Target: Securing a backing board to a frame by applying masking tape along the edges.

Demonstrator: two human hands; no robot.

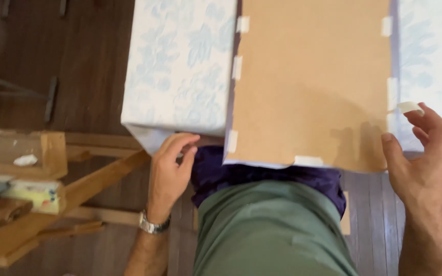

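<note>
A brown board (pixel 313 82) lies on a surface covered with pale blue floral cloth (pixel 180 61), fixed around its edges by short strips of masking tape (pixel 237 67). A sheet of paper shows under its near edge. My right hand (pixel 420 153) hovers at the board's near right corner with fingers spread and a small piece of tape (pixel 409 107) stuck to a fingertip. My left hand (pixel 172 163), with a metal watch at the wrist, rests at the near left edge of the clothed surface, fingers curled, holding nothing.
A wooden easel frame (pixel 72 194) with a small tray and a paint-stained box (pixel 31 194) stands at the left on the dark wood floor (pixel 83 76). My green shirt (pixel 267 230) and dark purple cloth (pixel 221 174) fill the lower middle.
</note>
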